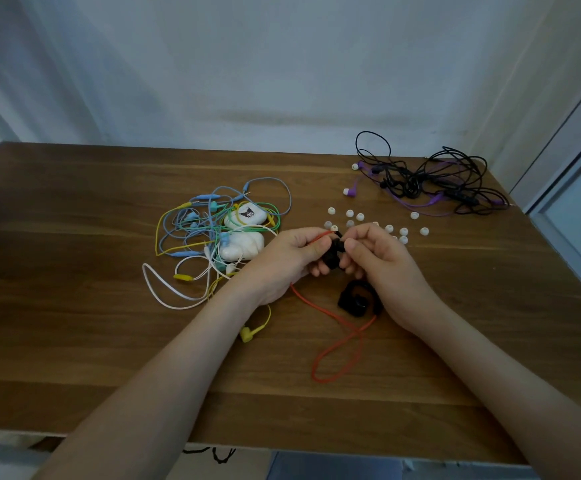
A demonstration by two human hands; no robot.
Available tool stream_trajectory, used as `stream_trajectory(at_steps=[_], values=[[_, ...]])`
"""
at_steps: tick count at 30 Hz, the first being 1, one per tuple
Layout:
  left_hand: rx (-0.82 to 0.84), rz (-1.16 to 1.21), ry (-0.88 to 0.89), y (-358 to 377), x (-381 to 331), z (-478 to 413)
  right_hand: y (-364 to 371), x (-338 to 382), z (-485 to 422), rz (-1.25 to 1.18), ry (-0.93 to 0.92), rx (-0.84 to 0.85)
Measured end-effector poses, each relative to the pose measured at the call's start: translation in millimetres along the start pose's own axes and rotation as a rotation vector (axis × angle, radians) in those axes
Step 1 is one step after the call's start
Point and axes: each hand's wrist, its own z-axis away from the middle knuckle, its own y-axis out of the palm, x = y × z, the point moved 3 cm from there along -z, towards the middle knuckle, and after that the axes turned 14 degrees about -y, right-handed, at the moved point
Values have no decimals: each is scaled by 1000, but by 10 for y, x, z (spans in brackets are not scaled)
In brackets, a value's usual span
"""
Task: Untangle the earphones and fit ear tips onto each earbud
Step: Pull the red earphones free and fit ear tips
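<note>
Now my left grip [292, 258] clasps the black earbud [332, 256] and its orange cable [337, 327] near the middle of the bench [109, 209]. My right grip [379, 258] pinches the same earbud, perhaps seating a tip. Next I should press squarely, then do the second earbud [355, 301].

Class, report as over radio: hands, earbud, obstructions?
Left hand and right hand both grip earbud, red cable trailing. Second earbud on table. Ear tips loose beyond hands; nothing blocking.

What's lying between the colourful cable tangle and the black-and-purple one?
Loose white ear tips scattered on the wooden table, seen in the head view.
</note>
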Motion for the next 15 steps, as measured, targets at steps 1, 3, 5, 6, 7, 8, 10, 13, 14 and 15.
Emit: stream_trajectory(at_steps=[1, 3, 5, 6, 7, 8, 10, 13, 14, 15], values=[[-10, -22, 6, 2, 2, 0, 3, 1, 2, 8, -3, 3], [-24, -71, 23, 6, 9, 5, 4, 4, 1, 21, 0, 13], [-38, -135, 47, 4, 13, 16, -2, 6, -6, 33, 20, 29], [-48, -173, 56, 1, 19, 22, -3, 6, -10, 38, 32, 39], [-55, -205, 63, -1, 23, 30, -5, 3, -13, 43, 40, 47], [-61, -223, 67, 2, 24, 33, -6, 1, -16, 50, 42, 52], [-62, -212, 66, 12, 16, 41, -8, -1, -17, 60, 38, 48], [-39, -208, 31, 40, -8, 62, -8, -11, -22, 67, 36, 21], [-49, -244, 25, 46, -14, 73, -11, -16, -26, 64, 39, 22], [-69, -278, 28, 52, -20, 77, -17, -21, -30, 53, 40, 28]])
